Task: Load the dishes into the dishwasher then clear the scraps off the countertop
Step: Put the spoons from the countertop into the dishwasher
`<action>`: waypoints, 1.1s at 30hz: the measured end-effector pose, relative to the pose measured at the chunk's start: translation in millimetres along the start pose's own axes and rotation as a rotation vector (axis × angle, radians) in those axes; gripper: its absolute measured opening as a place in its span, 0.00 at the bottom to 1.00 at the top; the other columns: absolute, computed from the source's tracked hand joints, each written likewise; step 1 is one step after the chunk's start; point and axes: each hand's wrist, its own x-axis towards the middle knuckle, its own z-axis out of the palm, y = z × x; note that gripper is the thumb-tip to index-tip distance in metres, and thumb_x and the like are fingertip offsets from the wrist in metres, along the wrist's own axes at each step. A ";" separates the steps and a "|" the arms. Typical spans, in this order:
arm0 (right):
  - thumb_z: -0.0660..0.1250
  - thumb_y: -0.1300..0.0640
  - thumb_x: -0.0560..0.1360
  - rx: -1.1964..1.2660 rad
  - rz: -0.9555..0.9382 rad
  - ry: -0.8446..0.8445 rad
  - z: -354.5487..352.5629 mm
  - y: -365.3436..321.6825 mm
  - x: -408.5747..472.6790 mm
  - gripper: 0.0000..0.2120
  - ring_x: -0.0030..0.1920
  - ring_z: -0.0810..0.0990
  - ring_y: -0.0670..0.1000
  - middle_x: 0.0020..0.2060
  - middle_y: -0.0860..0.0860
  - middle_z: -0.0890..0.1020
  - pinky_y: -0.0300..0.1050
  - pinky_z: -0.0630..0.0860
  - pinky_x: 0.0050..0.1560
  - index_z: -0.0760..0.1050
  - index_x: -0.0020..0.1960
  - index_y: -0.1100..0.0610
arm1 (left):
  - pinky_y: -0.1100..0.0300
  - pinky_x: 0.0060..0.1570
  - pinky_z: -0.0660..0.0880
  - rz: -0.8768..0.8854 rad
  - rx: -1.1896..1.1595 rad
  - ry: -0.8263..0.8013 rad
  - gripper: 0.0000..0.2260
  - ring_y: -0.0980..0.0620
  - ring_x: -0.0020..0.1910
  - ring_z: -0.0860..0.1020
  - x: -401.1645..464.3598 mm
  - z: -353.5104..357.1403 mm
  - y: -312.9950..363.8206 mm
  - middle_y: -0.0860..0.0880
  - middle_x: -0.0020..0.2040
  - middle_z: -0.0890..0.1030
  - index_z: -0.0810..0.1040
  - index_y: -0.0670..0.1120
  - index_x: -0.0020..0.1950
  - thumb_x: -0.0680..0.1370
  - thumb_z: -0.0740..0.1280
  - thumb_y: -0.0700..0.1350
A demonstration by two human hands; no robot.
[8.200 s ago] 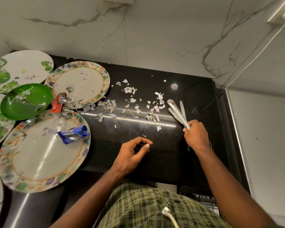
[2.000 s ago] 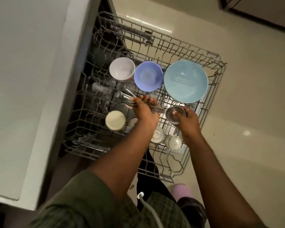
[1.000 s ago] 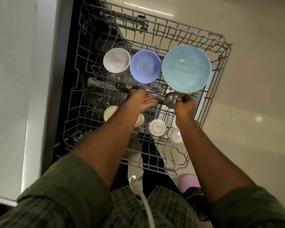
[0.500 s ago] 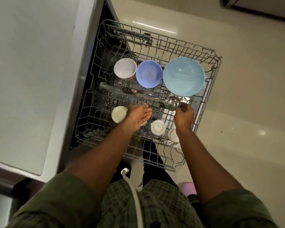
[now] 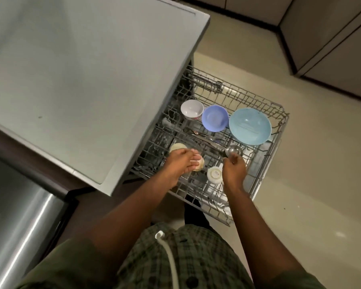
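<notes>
Right hand (image 5: 234, 170), fingers curled, touches the steel ladle's round bowl (image 5: 233, 151); handle runs leftward across the wire rack (image 5: 279, 130). Left hand (image 5: 180, 161) open.

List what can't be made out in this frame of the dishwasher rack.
Head view only:
- Right hand: its back hides whether the fingers grip the ladle.
- Cup under the left hand: mostly covered.
- Rack rear: hidden beneath the grey top.
</notes>
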 end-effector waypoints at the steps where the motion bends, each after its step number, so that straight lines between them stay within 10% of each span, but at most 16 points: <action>1: 0.69 0.61 0.78 0.017 -0.048 -0.024 3.2 -4.7 -12.6 0.11 0.51 0.84 0.56 0.51 0.52 0.85 0.56 0.81 0.60 0.80 0.60 0.54 | 0.58 0.52 0.82 0.018 -0.011 0.000 0.09 0.48 0.53 0.86 -10.9 -6.8 -0.9 0.45 0.54 0.88 0.83 0.43 0.61 0.84 0.68 0.45; 12: 0.67 0.64 0.82 0.111 -0.480 -0.528 56.0 -50.1 -185.0 0.10 0.55 0.86 0.51 0.53 0.52 0.87 0.48 0.83 0.57 0.82 0.58 0.53 | 0.62 0.44 0.80 0.310 -0.237 0.072 0.10 0.50 0.46 0.84 -119.1 -120.5 -53.8 0.43 0.55 0.87 0.82 0.42 0.62 0.85 0.65 0.45; 19: 0.67 0.68 0.82 0.099 -0.559 -0.745 84.0 -18.0 -269.4 0.08 0.41 0.83 0.49 0.43 0.54 0.87 0.44 0.81 0.45 0.82 0.55 0.58 | 0.66 0.39 0.78 0.363 -0.424 0.200 0.10 0.56 0.39 0.83 -181.3 -185.0 -124.1 0.40 0.55 0.86 0.82 0.42 0.60 0.86 0.64 0.44; 33: 0.67 0.65 0.83 -0.178 -0.588 -1.079 90.1 39.4 -336.9 0.09 0.45 0.85 0.51 0.47 0.55 0.88 0.42 0.84 0.47 0.84 0.54 0.55 | 0.60 0.47 0.78 0.416 -0.721 0.446 0.08 0.54 0.43 0.83 -245.7 -237.7 -224.4 0.48 0.50 0.87 0.83 0.47 0.56 0.86 0.64 0.45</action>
